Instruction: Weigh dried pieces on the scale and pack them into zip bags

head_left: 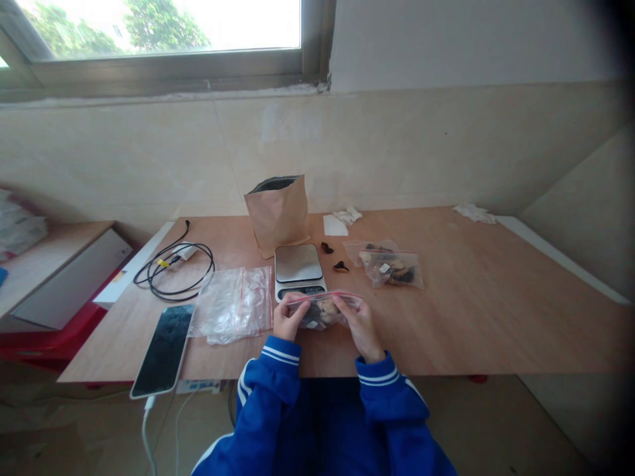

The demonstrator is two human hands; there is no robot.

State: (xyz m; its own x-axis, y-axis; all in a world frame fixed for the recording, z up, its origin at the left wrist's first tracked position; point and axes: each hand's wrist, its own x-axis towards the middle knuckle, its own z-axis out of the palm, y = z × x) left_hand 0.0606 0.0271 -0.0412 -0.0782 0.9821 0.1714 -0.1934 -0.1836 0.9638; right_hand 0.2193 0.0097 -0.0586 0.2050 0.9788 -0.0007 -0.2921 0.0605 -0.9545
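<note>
Between my hands is a clear zip bag [325,315] with a red seal strip and dark and pale dried pieces inside. My left hand [289,318] pinches its top edge at the left, thumb on the strip. At the right, my right hand [358,325] grips the same edge. Just behind the bag stands a kitchen scale [298,264] with a bare metal plate; the bag partly covers its front. Two dark dried pieces, one a curled piece [340,266], lie to the right of the scale. Farther right, filled zip bags [397,270] overlap on the table.
An open brown paper pouch [278,215] stands behind the scale. Flat empty zip bags [231,304] lie left of it, beside a phone [163,350] overhanging the front edge with its cable plugged in. A coiled black cable [173,271] and crumpled tissue [348,215] lie farther back.
</note>
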